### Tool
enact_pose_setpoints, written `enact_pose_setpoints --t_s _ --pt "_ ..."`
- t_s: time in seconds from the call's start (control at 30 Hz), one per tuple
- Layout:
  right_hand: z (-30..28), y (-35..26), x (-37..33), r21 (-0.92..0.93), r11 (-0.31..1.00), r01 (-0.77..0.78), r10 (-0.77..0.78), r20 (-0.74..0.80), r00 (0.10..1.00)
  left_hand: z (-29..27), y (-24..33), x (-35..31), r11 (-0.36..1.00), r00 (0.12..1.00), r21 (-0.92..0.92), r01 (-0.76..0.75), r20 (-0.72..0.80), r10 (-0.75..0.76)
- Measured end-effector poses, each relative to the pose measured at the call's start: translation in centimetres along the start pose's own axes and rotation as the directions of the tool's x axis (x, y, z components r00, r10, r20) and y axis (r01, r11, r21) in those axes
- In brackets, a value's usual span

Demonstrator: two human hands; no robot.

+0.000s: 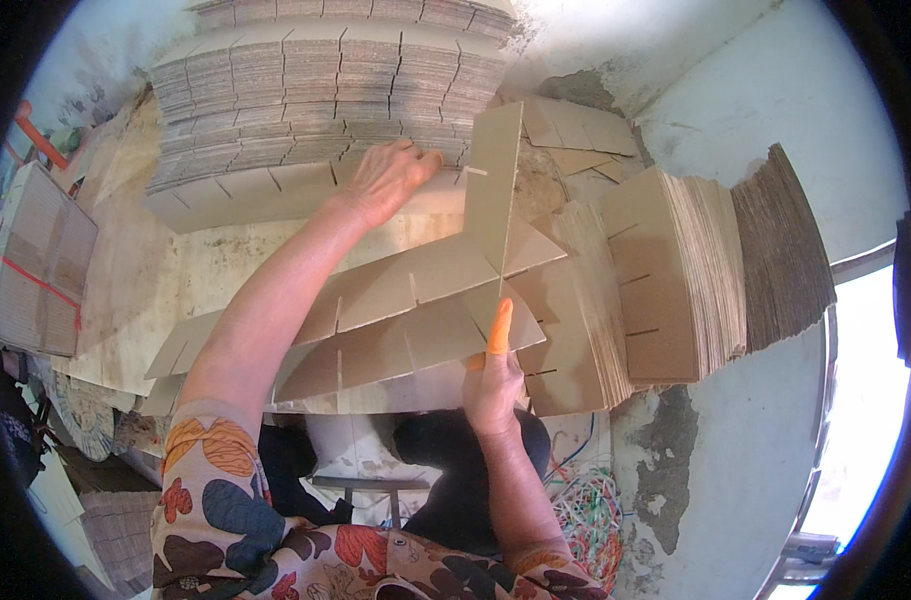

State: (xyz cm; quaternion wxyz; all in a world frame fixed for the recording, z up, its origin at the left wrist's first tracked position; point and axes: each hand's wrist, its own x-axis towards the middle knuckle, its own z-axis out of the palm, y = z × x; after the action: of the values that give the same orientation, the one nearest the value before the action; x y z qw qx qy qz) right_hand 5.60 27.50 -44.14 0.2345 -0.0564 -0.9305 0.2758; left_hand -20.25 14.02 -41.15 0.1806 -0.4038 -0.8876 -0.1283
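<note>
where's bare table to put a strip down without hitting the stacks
Bare worktop shows between the big slotted-strip stack at the back and the half-built divider, left of the left hand. The right side is crowded: the right hand holds the divider beside the side stack and loose scraps.

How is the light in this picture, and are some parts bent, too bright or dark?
Head view: daylight is soft and even on the cardboard strips and both hands, left hand, right hand; the window at the right is washed out white; straight edges curve near the rim; the corners are black; the stacks stay sharp.
</note>
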Motion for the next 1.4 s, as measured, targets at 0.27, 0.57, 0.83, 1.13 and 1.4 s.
enact_pose_setpoints --t_s 0.27,0.57,0.83,1.13,1.4 --pt "-0.9 -0.8 0.0 -0.003 0.997 0.076 -0.076 -0.049 0.996 -0.2 0.2 -0.4 0.989 0.996 -0.14 -0.049 -0.081 0.037" --pt "-1.4 -0.8 -0.4 -0.016 0.993 0.113 -0.114 -0.055 0.992 -0.9 0.0 -0.9 0.983 0.984 -0.182 -0.03 -0.179 -0.003" --pt "-1.6 -0.5 -1.3 -0.013 0.998 0.068 -0.068 0.004 0.998 -2.0 0.8 -1.1 0.981 0.973 -0.176 -0.082 -0.225 0.041" --pt "-2.0 -1.1 -1.4 -0.023 0.997 -0.075 0.077 0.092 0.993 -6.5 4.7 -2.0 0.922 0.946 -0.317 -0.22 -0.3 0.123" --pt "-7.0 -4.5 -3.2 -0.184 0.98 -0.076 0.125 0.271 0.954 -9.5 5.6 -5.6 0.839 0.996 -0.542 0.052 -0.035 -0.084"
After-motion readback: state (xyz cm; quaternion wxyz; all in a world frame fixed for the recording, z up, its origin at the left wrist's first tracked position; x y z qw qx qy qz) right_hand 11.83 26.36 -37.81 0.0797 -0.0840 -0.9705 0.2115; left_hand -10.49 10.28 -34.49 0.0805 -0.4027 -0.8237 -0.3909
